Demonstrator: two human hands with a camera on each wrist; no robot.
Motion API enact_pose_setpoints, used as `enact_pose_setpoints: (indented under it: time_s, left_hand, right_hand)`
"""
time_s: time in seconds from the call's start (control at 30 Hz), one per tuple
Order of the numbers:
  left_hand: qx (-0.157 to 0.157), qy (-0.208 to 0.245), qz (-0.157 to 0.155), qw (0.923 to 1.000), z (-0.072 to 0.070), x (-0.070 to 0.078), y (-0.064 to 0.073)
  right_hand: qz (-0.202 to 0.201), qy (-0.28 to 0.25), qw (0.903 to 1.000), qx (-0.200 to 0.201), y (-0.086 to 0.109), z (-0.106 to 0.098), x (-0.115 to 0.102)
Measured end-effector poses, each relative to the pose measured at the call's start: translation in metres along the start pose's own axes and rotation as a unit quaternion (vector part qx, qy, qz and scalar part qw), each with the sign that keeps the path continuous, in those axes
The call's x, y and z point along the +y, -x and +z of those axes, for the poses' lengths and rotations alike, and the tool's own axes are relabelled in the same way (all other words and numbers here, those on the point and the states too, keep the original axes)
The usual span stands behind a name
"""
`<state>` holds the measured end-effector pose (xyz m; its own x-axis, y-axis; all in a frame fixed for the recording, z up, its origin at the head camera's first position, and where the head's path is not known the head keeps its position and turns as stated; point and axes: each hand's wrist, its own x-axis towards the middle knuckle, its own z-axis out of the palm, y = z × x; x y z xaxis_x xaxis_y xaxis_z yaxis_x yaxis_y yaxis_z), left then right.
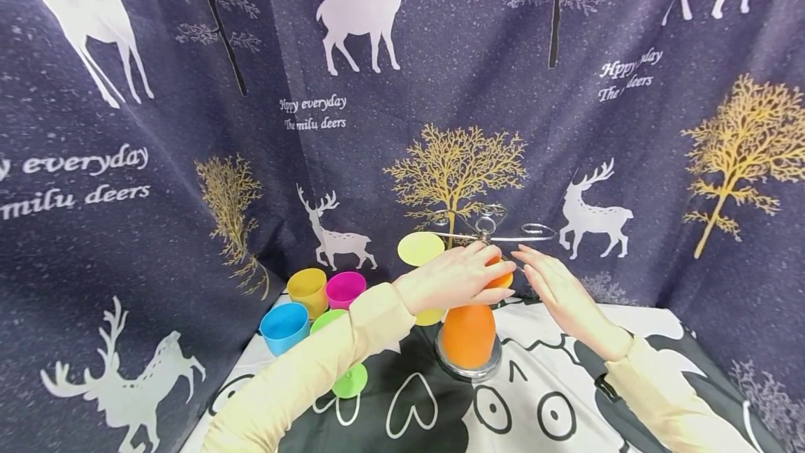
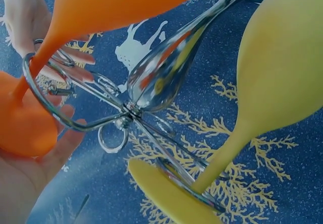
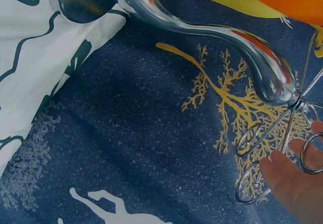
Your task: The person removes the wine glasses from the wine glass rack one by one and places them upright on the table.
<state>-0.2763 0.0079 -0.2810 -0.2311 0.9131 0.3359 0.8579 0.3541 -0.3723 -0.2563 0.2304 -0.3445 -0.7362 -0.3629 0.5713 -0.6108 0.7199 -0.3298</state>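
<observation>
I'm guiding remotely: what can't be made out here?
Head: stem of the green goblet, behind the left sleeve.
Head: part of the rack base, behind the orange goblet.
Left wrist: that goblet's rim, cut by the top edge.
Right wrist: part of the right hand, cut by the right edge.

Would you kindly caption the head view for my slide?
Left hand holds inverted orange goblet at metal rack, right hand nearby.

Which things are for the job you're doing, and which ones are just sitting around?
In the job:
left hand
orange goblet
metal rack
hanging yellow goblet
right hand

Just sitting there, maybe for later:
blue cup
yellow cup
pink cup
green goblet
</observation>
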Motion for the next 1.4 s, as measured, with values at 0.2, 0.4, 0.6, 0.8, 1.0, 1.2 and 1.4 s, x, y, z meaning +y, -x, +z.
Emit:
enact_pose_setpoints:
  time_s: [0.2, 0.4, 0.6, 0.8, 1.0, 1.2, 1.4]
  left_hand:
    - [-0.005, -0.009, 0.001, 0.9999, -0.004, -0.002, 0.004]
    - [0.005, -0.01, -0.002, 0.9999, -0.007, -0.005, 0.007]
    - [-0.007, -0.005, -0.019, 0.9998, -0.007, -0.011, 0.008]
    - [-0.004, 0.004, -0.033, 0.9995, -0.007, -0.016, 0.007]
    - [0.008, -0.004, -0.028, 0.9996, -0.004, -0.019, 0.004]
    - [0.006, -0.011, -0.025, 0.9996, -0.001, -0.022, -0.001]
    - [-0.003, -0.018, -0.029, 0.9994, 0.0, -0.025, -0.005]
  right_hand:
    - [0.004, -0.001, 1.0, -0.001, 0.0, 0.0, 0.0]
    - [0.003, -0.001, 1.0, 0.004, 0.001, 0.0, -0.001]
    - [-0.006, 0.009, 0.9999, 0.011, 0.001, 0.0, 0.0]
    - [-0.01, 0.01, 0.9998, 0.011, 0.001, 0.001, 0.0]
    - [-0.01, 0.01, 0.9999, 0.01, 0.001, 0.001, 0.0]
    - [-0.007, 0.006, 0.9999, 0.009, 0.001, 0.001, 0.0]
    - [0.002, 0.003, 1.0, 0.008, 0.0, 0.001, 0.001]
